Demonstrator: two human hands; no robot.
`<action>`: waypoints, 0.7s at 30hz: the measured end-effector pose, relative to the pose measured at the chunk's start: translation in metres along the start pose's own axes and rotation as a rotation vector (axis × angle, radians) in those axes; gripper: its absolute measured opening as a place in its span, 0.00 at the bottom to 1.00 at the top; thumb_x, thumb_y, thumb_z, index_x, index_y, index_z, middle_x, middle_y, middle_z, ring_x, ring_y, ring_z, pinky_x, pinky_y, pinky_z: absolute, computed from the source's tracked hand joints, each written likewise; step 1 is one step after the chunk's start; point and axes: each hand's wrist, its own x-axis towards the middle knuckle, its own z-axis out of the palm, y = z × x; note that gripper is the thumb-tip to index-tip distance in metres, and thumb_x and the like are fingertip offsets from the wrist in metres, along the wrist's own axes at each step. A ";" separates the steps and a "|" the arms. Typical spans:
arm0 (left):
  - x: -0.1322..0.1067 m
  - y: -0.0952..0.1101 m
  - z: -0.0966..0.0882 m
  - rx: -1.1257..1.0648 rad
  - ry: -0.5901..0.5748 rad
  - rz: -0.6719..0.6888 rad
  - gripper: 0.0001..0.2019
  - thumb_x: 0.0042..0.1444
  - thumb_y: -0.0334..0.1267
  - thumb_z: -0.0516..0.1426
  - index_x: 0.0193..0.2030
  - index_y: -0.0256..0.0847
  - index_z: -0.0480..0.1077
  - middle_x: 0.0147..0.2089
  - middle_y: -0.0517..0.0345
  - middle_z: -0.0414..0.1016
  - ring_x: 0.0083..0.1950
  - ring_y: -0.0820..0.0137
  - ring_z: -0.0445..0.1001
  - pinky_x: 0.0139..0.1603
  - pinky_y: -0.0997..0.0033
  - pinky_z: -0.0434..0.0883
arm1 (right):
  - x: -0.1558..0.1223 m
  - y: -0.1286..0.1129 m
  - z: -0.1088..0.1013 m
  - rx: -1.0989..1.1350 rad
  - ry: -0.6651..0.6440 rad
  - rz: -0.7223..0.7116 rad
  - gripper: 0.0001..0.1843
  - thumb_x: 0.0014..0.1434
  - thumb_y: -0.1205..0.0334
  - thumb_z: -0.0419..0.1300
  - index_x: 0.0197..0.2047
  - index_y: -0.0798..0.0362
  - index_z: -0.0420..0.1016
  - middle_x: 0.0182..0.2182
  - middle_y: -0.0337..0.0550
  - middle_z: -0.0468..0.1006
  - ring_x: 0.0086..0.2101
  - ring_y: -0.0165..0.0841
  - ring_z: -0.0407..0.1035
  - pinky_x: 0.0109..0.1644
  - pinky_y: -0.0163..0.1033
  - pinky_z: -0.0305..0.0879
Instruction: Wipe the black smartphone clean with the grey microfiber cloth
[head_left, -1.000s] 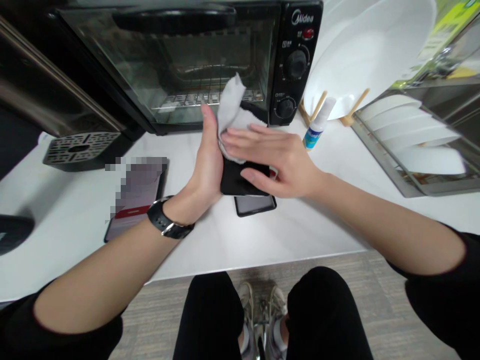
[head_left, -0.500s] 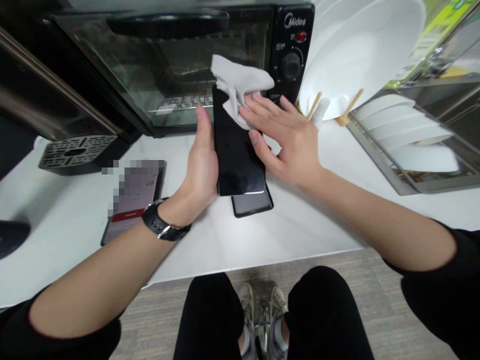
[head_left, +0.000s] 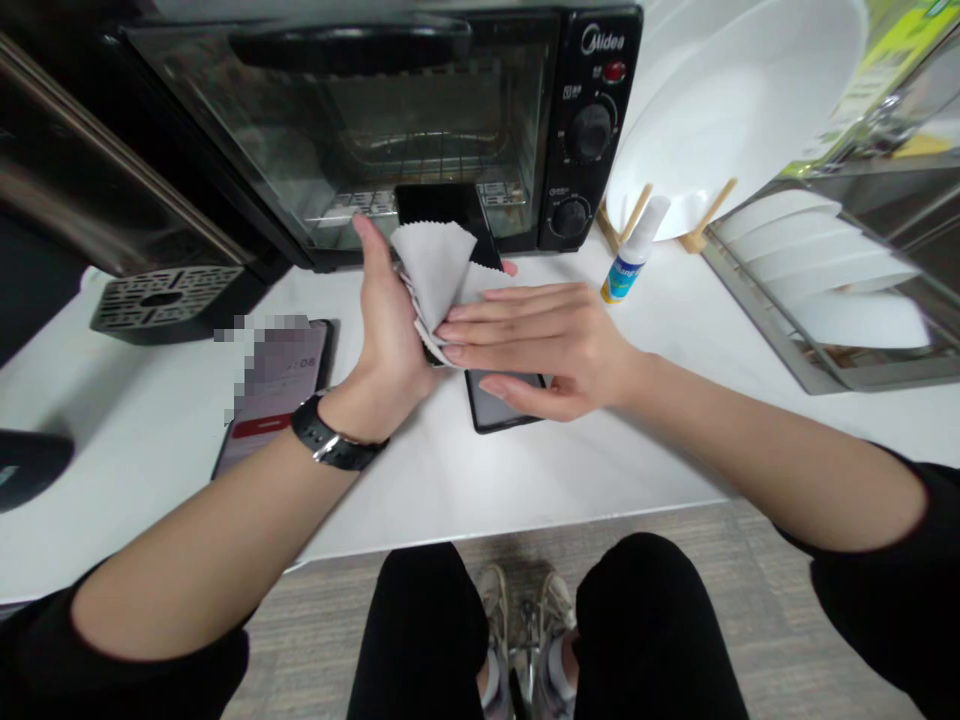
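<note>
Black phone off bench, apparently tilted up, mostly behind cloth. Left hand gripping its edge. Grey cloth on screen, right hand flat, fingers straight, pressing it. Second phone on bench beneath. Spray bottle near; toaster oven behind.

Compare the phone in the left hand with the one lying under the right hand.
The held phone is lifted in the left hand; the counter phone lies flat on the white counter. A grey cloth under the right hand covers most of the held phone; the counter phone is bare. Both are dark and rectangular.
</note>
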 end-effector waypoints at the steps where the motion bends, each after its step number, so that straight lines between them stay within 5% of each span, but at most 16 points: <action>1: 0.000 0.002 -0.002 -0.006 -0.019 -0.024 0.38 0.68 0.68 0.40 0.53 0.40 0.79 0.43 0.45 0.86 0.64 0.49 0.77 0.63 0.53 0.76 | -0.001 0.000 0.000 -0.007 0.016 -0.028 0.17 0.71 0.60 0.54 0.55 0.47 0.83 0.56 0.38 0.84 0.60 0.32 0.75 0.67 0.45 0.71; 4: 0.001 0.008 -0.005 -0.013 -0.055 0.010 0.34 0.70 0.65 0.41 0.57 0.45 0.78 0.45 0.53 0.87 0.69 0.53 0.73 0.66 0.57 0.74 | -0.002 0.002 -0.004 -0.054 0.052 0.006 0.17 0.71 0.61 0.53 0.49 0.46 0.85 0.54 0.36 0.85 0.58 0.33 0.78 0.65 0.46 0.74; 13: 0.002 -0.007 0.009 -0.086 -0.075 0.002 0.28 0.76 0.53 0.39 0.64 0.44 0.73 0.52 0.56 0.85 0.66 0.58 0.76 0.66 0.57 0.74 | 0.000 0.010 -0.008 -0.128 0.132 0.495 0.22 0.75 0.48 0.47 0.59 0.45 0.77 0.57 0.40 0.83 0.62 0.42 0.74 0.72 0.52 0.65; 18: 0.001 -0.013 0.010 -0.061 -0.025 -0.107 0.26 0.75 0.55 0.42 0.64 0.47 0.72 0.53 0.56 0.85 0.64 0.58 0.78 0.62 0.61 0.76 | 0.000 0.017 -0.004 -0.153 0.051 0.459 0.24 0.72 0.47 0.54 0.65 0.48 0.73 0.67 0.47 0.73 0.68 0.46 0.65 0.78 0.62 0.50; 21: 0.004 -0.012 0.008 -0.066 -0.009 -0.085 0.28 0.74 0.57 0.42 0.65 0.44 0.71 0.54 0.54 0.84 0.64 0.58 0.78 0.62 0.61 0.76 | 0.001 0.013 -0.005 -0.083 0.004 0.325 0.23 0.72 0.50 0.56 0.64 0.51 0.75 0.65 0.48 0.76 0.66 0.43 0.68 0.78 0.59 0.49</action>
